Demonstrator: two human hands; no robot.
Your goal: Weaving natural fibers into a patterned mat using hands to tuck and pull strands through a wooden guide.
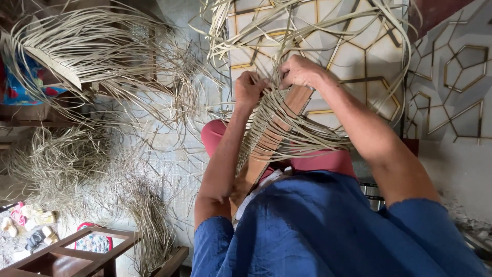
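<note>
Blue shirt (328, 231) nearest. We note both hands, left hand (249, 88) and right hand (300, 71), clenched on strips of woven panel (277, 123) over wooden board (271, 141); part woven, long loose strips (318, 31) left.

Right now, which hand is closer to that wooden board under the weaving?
The right hand: it grips strips just above the wooden board. The left hand holds strips off to the board's side.

A person seen from their own head camera, wearing a loose, short-sleeved blue cotton top (328, 225) whose sleeves end at the elbows. Below it show pinkish-red trousers (323, 160) over the knees. Both forearms are bare, as are the left hand (249, 88) and right hand (300, 71), without rings or watch.
</note>
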